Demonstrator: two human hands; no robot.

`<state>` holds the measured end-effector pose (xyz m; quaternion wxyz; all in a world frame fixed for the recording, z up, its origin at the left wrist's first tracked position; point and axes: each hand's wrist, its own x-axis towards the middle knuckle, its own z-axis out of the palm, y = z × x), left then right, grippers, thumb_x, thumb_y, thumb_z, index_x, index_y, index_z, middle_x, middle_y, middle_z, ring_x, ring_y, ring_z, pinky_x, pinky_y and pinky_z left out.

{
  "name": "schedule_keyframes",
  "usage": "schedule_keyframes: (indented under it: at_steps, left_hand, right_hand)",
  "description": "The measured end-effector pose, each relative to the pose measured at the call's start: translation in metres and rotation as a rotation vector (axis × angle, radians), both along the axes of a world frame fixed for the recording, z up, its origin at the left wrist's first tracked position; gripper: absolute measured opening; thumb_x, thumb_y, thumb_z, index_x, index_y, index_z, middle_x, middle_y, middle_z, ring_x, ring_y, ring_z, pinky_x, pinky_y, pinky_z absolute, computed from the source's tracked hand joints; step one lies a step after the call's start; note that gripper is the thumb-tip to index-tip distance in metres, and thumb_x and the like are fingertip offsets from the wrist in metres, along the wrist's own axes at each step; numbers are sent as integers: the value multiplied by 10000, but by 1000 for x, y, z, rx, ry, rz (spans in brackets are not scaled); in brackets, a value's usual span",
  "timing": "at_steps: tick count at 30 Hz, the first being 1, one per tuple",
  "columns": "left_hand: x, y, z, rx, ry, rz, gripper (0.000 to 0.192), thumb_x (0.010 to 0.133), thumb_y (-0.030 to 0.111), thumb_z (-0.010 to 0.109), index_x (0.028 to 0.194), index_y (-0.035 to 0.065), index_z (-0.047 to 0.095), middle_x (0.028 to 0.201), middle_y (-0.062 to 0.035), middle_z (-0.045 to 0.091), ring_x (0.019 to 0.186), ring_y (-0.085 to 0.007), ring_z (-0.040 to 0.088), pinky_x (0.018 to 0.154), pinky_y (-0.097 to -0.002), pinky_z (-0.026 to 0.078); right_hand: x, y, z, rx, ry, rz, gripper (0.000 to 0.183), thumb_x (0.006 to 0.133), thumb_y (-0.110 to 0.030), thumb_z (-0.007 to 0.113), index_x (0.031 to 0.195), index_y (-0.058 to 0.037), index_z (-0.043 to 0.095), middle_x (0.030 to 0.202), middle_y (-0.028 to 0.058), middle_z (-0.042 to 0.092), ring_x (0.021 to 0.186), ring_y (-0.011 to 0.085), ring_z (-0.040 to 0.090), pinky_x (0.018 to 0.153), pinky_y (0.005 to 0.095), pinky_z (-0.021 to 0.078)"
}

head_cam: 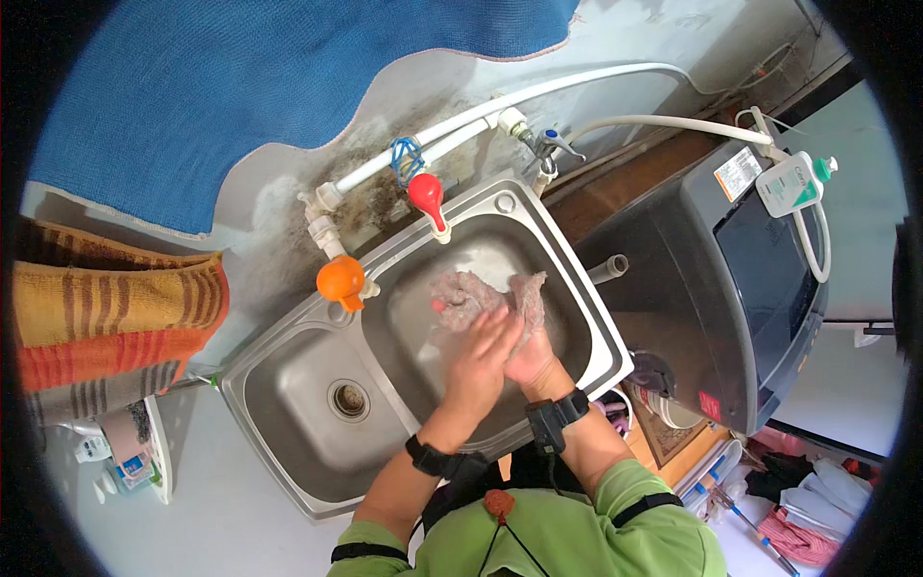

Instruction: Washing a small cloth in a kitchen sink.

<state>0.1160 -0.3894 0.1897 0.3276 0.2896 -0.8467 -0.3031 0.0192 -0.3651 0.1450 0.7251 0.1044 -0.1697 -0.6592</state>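
Observation:
A wet-looking, pinkish-grey cloth (465, 297) is bunched between my two hands over the larger basin (404, 339) of a stainless-steel double sink. My left hand (479, 353) presses its fingers flat across the near side of the cloth. Beside it, my right hand (532, 360) cups the cloth from the right, and a fold stands up above its palm. The cloth hides most of the right fingers. A red-handled tap (427, 198) juts over this basin's back edge. An orange-handled tap (341, 280) sits by the divider, near the smaller basin (288, 404) with its drain (349, 399).
White pipes (519, 97) run along the stained wall behind the sink. To the right stands a dark washing machine (678, 260) with a pump bottle (789, 184) on top. A blue towel (288, 72) and a striped towel (115, 317) hang at left.

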Motion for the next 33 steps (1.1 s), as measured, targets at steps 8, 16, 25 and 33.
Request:
schedule_keyframes:
  at_steps: [8, 16, 25, 33]
  left_hand:
    - [27, -7, 10, 120, 30, 21, 310, 740, -122, 481, 985, -1, 628, 1026, -149, 609, 1033, -276, 562, 901, -358, 435]
    - [11, 20, 0, 191, 33, 32, 349, 765, -105, 434, 1069, -13, 580, 1140, -147, 552, 1131, -296, 485, 981, -390, 357]
    - [-8, -26, 22, 223, 126, -119, 420, 769, -82, 382, 1172, -26, 486, 1196, -183, 500, 1154, -346, 443, 1003, -423, 306]
    - [17, 22, -8, 64, -28, -105, 303, 773, -46, 437, 1057, -56, 540, 1198, -206, 496, 1125, -356, 473, 993, -444, 310]
  right_hand:
    - [-12, -11, 41, 261, 365, -41, 831, 786, -659, 378, 1307, -14, 326, 1322, 198, 369, 1165, 344, 407, 982, 435, 322]
    - [-11, -11, 33, 337, 285, -157, 819, 792, -673, 309, 1305, -35, 339, 1327, 171, 380, 1183, 326, 394, 987, 441, 312]
    - [5, 9, 1, 372, 974, 63, 690, 816, -491, 522, 1315, -59, 321, 1293, 126, 418, 1172, 243, 418, 984, 347, 340]
    - [6, 3, 23, 157, 513, -38, 689, 843, -441, 505, 1350, -54, 245, 1307, 188, 378, 1196, 332, 387, 1008, 406, 313]
